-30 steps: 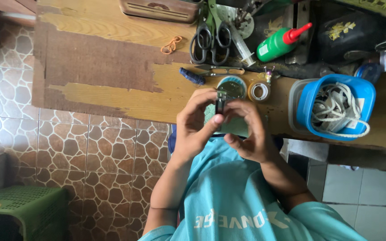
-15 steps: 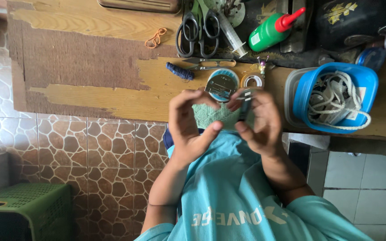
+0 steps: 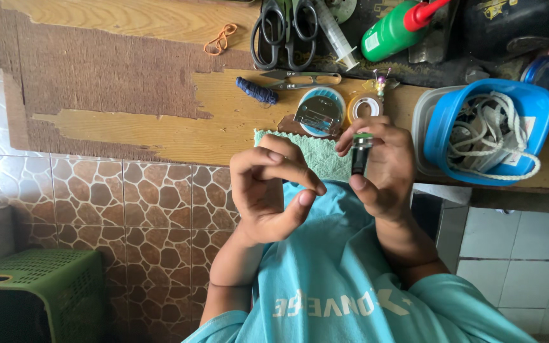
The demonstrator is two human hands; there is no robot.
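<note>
A small dark thing [image 3: 361, 156] with a green top, shaped like a little stick, sits in the right hand [image 3: 379, 168]. The fingers [image 3: 376, 130] curl over its top and the thumb [image 3: 365, 190] presses it from below, so the hand is closed around it. It is held up in the air just in front of the near edge of the desk [image 3: 160, 136], over a green cloth [image 3: 316, 155] that hangs off that edge.

The left hand [image 3: 268, 190] is close beside it but not touching it. Its finger and thumb bend toward each other with a gap between them. I cannot tell if it holds anything, maybe something too thin to see.

Both arms come from a person in a light blue shirt [image 3: 332, 279].

On the desk, just behind the hands, lie a round tin [image 3: 319, 111] and a roll of tape [image 3: 365, 107]. A dark blue spool of thread [image 3: 257, 90] and small snips [image 3: 303, 79] lie a bit farther back. Near the far edge are black scissors [image 3: 285, 32], a green bottle with a red cap [image 3: 395, 28] and an orange rubber band [image 3: 220, 38]. At the right end stands a blue tub [image 3: 443, 121] full of white cord [image 3: 487, 133].

Down on the tiled floor, off the left end, is a green plastic stool [image 3: 33, 286]
</note>
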